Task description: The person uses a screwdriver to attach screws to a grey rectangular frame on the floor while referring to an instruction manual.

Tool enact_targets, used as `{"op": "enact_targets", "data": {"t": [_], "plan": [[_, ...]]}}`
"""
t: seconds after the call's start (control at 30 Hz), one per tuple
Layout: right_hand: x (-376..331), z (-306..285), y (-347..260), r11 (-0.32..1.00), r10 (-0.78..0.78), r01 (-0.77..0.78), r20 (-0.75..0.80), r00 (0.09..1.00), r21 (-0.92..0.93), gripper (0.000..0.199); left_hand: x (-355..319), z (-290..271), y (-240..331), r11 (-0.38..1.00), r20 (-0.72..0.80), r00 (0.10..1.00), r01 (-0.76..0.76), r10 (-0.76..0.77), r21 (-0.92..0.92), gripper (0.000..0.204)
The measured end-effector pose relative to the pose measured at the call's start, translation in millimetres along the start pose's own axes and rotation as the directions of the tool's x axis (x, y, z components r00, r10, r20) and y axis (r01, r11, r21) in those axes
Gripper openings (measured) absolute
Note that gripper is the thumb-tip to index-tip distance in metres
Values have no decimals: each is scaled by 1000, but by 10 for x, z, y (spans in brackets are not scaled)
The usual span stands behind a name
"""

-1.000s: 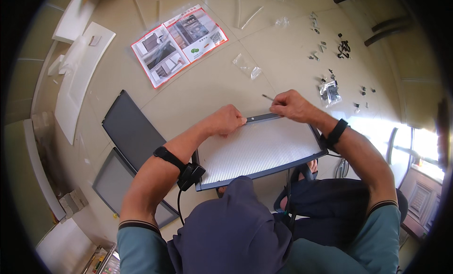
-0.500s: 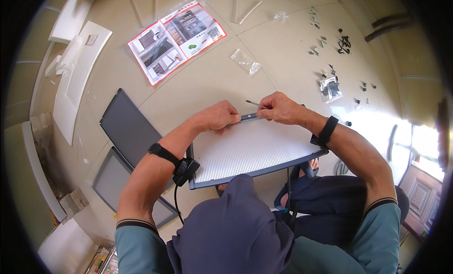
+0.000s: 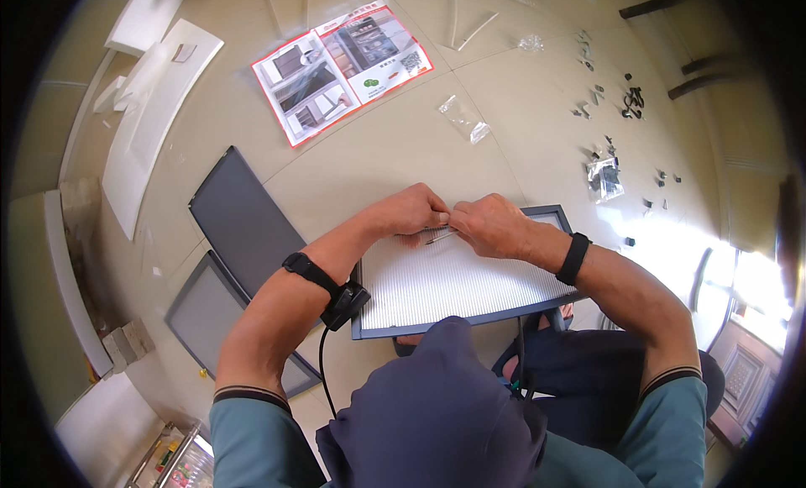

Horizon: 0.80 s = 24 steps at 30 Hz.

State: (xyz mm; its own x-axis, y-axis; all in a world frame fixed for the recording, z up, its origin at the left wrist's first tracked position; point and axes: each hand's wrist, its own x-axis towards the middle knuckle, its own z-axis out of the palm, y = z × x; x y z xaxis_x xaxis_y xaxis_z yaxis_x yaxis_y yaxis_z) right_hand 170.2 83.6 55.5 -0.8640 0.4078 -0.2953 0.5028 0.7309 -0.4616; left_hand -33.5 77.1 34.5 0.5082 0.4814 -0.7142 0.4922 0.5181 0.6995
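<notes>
Hands met over the far edge of a grey-framed rectangular panel with a white ribbed face (image 3: 457, 278), which lay across the person's lap, its near edge just above the knees. The left hand (image 3: 411, 211) was curled, its fingers bent down onto the panel's top edge, and its fingertips touched the tips of the right hand. The right hand (image 3: 487, 226) was also closed into a loose grip — between both hands a small thin metal piece (image 3: 440, 235) showed, pinched at the point where the fingers came together, but which hand really held it I could not tell. A black band sat on each wrist; the one on the left arm carried a small black device (image 3: 342, 301) with a cable hanging down. To the left of the panel, on the beige tiled floor (image 3: 369, 152), lay two more dark grey flat panels (image 3: 243, 223), one partly over the other. Farther away was an open printed leaflet with a red border (image 3: 340, 68), and near it a small clear plastic bag (image 3: 464, 118). At the right, well apart from the hands, small dark hardware pieces (image 3: 606, 173) were scattered — too small to tell their kind. Long white boards (image 3: 151, 110) lay at the far left.
</notes>
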Motion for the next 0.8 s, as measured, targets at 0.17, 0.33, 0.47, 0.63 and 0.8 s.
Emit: {"op": "enact_targets", "data": {"t": [0.17,0.33,0.47,0.63,0.8], "plan": [[55,-26,-37,999,36,-35,38,999,-25,9,24,-13,-41,1000,-2,1000,8,-8,0,25],[109,-103,-34,998,52,-50,62,997,-29,11,36,0,-68,1000,1,1000,-11,11,-28,25],[123,-164,23,995,94,-96,101,990,12,16,22,2,-22,1000,-17,1000,18,-18,-15,25],[153,-216,35,993,111,-117,152,982,33,16,24,1,-35,999,-20,999,46,-46,-13,24],[165,-163,130,981,152,-156,43,987,115,24,54,-39,-205,995,47,995,-82,84,-58,22]]}}
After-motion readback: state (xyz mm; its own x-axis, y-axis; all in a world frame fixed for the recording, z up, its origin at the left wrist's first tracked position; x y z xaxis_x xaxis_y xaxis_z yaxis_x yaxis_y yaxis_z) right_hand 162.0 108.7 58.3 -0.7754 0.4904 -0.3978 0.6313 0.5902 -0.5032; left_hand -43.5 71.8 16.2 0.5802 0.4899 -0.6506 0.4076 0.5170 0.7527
